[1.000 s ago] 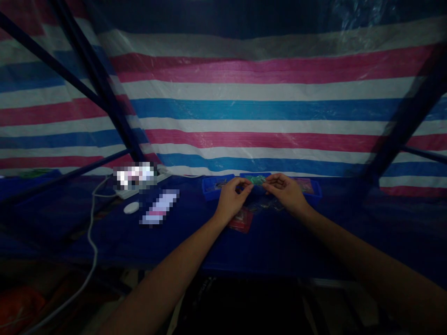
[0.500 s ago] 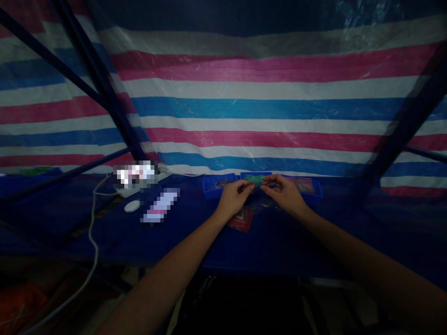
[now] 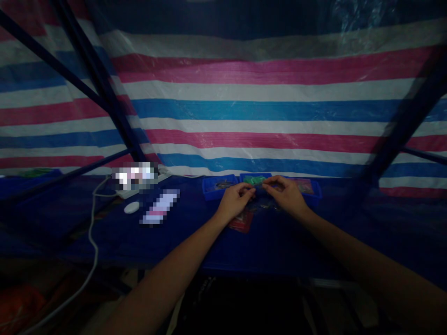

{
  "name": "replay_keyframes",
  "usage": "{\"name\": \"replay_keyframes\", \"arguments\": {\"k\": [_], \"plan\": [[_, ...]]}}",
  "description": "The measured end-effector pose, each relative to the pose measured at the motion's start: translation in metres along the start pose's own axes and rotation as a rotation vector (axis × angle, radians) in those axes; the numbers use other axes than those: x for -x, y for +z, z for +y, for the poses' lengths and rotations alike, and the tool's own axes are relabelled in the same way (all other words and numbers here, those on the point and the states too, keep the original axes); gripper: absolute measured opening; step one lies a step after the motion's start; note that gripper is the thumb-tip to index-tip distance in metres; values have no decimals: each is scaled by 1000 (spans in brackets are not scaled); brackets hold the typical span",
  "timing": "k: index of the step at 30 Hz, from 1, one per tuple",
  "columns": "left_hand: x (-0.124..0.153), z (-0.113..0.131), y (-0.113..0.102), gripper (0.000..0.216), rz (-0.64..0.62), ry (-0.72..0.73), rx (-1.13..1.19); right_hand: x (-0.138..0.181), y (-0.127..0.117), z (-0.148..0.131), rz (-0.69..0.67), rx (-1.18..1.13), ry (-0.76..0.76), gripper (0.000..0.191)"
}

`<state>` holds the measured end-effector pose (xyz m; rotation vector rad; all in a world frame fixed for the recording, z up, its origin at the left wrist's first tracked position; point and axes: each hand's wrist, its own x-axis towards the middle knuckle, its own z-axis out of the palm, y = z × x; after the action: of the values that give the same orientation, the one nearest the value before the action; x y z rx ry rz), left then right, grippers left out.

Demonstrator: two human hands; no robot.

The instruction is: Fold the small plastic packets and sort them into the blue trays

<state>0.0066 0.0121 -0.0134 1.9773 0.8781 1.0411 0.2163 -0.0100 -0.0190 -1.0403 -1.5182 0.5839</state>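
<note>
Both hands hover over the blue table, just in front of a row of blue trays. My left hand has its fingers curled and pinched together; anything between them is too small to make out. Facing it, my right hand pinches thumb against fingertips, and what it holds cannot be told. Behind the hands, the middle tray holds green pieces. The left tray contains thin metallic-looking items. In the right tray lie reddish packets. Small shiny pieces rest on the table under the hands. Red packets lie below my left wrist.
To the left are a blurred-out phone-like object, a white round object and a white power strip. A white cable hangs over the table edge. Blue frame posts and a striped sheet stand behind.
The left fingers have curled in and dropped slightly, and the gap between the two hands' fingertips is a little wider. The right hand has shifted only slightly.
</note>
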Motion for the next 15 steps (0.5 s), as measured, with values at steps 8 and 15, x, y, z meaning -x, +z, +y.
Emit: {"name": "replay_keyframes", "arguments": {"k": [8,15], "plan": [[-9,-9,2,39,18,-40,231,6,2,-8,-230,54,-146,18],[-10,-16,1,41,94,-101,347,5,5,-1,-150,-19,-3,27]]}}
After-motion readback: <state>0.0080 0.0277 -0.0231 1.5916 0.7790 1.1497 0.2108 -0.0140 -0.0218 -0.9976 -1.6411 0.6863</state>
